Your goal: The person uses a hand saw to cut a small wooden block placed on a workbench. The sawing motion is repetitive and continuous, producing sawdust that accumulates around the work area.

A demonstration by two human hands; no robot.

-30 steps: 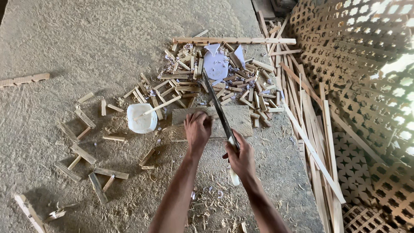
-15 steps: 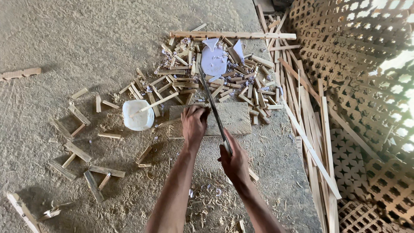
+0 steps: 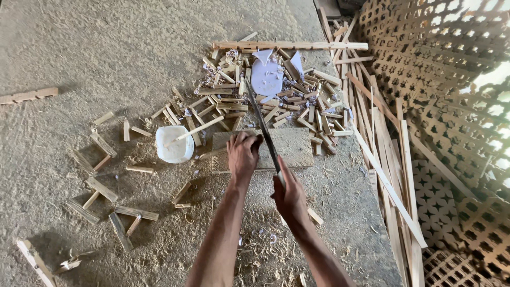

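My right hand point(image 3: 289, 194) grips the handle of a long dark blade point(image 3: 261, 125) that points away from me over a flat wooden board point(image 3: 289, 146) on the ground. My left hand point(image 3: 243, 154) is closed on a small piece of wood held on the board's near left part, right beside the blade. What exactly sits under the fingers is hidden.
A white bucket with a stick in it point(image 3: 173, 144) stands left of the board. Several short wood offcuts point(image 3: 101, 188) and shavings litter the sandy ground. A white plastic sheet point(image 3: 265, 77) lies beyond. Long slats point(image 3: 390, 175) and lattice panels point(image 3: 451, 79) lie at the right.
The blade and my right hand have shifted slightly while my left hand stays on the board; the view has dipped a little toward the board.
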